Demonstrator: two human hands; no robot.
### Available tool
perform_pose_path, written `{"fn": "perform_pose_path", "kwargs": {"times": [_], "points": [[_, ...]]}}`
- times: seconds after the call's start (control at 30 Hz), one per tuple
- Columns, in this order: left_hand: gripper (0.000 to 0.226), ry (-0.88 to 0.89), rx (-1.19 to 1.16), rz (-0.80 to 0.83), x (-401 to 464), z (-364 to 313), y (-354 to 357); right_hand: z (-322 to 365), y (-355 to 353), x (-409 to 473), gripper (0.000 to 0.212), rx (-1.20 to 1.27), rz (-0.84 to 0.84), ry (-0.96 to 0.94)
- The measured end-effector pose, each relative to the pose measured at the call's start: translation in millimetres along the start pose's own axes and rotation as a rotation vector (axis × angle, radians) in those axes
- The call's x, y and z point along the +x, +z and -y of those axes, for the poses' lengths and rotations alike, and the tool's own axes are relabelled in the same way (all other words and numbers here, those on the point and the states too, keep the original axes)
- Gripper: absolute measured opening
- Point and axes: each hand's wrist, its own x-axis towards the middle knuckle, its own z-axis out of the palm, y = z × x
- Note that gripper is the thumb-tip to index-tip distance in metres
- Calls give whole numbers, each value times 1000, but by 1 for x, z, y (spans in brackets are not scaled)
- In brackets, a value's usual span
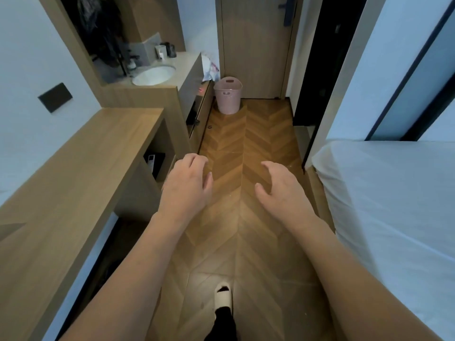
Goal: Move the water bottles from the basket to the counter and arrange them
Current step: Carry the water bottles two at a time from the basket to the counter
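I'm at the approach step, nothing picked up yet. My left hand (187, 183) and right hand (280, 190) are both out in front of me over the wood floor (248, 148), fingers loosely curled and spread, holding nothing, w/ a clear gap between them. The pink basket (227, 96) sits on the floor at about 12 o'clock, well ahead of me, just in front of the door (253, 45) and beside the end of the sink cabinet. From here I can't see inside it, so no bottles are visible; can't tell how many there are. The counter (187, 59) w/ the sink (154, 75) runs at roughly 11 o'clock, just left of the basket, w/ a cup and a few small items at its back. The desk (81, 153) is at 9 o'clock, the bed (394, 193) at 3. My slippered foot (222, 297) shows at 6 o'clock. Next move, as I judge it: walk fwd to the basket, bend down and look in, then take a bottle in each hand. The counter's free edge near the basket looks like the spot to line them up.
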Motion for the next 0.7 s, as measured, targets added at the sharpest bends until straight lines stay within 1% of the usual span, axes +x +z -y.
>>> {"fn": "perform_pose_path", "kwargs": {"times": [0.13,0.3,0.43,0.6,0.7], "points": [[34,28,-5,27,83,31,40,-6,21,95,56,-2,-8,12],[35,39,10,53,187,72,65,-1,36,207,56,-14,4,34],[34,31,1,68,259,92,89,-8,47,279,56,-9,21,53],[35,50,14,110,349,112,141,-40,59,377,56,-5,51,96],[35,46,14,98,417,122,178,-68,64,449,55,4,69,98]]}}
